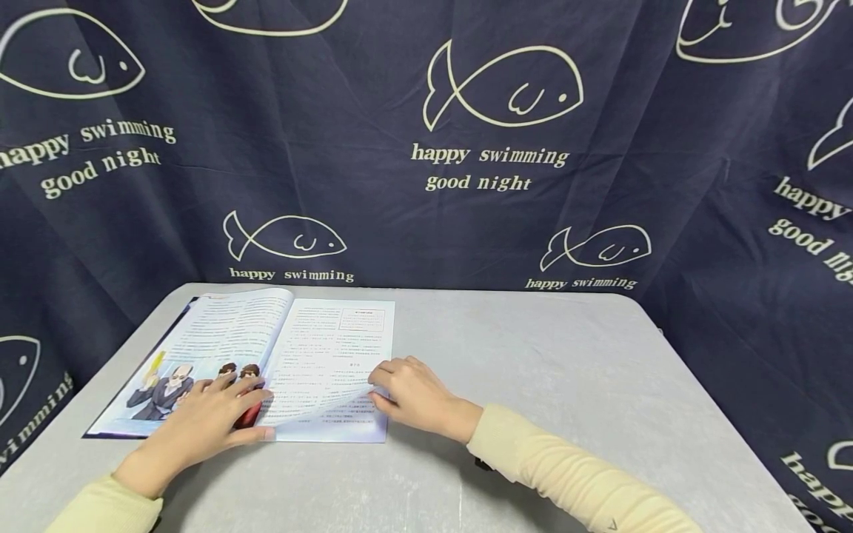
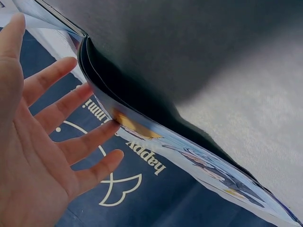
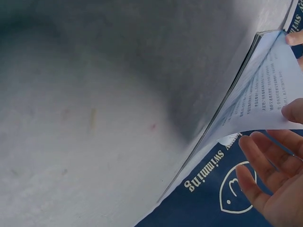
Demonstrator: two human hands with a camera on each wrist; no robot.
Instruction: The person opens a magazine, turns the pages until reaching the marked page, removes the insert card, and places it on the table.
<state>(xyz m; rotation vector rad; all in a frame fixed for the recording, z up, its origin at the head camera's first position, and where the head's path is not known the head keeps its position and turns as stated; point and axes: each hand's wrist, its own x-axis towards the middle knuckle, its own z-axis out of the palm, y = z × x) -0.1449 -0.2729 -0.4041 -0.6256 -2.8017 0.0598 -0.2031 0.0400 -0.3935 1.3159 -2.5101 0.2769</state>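
An open magazine (image 1: 309,348) lies at the table's left, text on its right page and a colour picture of cartoon figures low on its left page. Across that picture, close to the fold, rests my left hand (image 1: 206,418), its fingers spread. In the left wrist view the left hand (image 2: 45,146) reaches over the bowed left page (image 2: 199,163). My right hand (image 1: 420,396) pinches the right page's outer edge near its lower part. The right wrist view shows the page (image 3: 260,90) lifted and bent between the thumb and fingers of the right hand (image 3: 279,177).
The grey table (image 1: 533,385) extends to the right of the magazine. A dark blue curtain (image 1: 386,192) with white fish drawings and lettering hangs behind and around the table.
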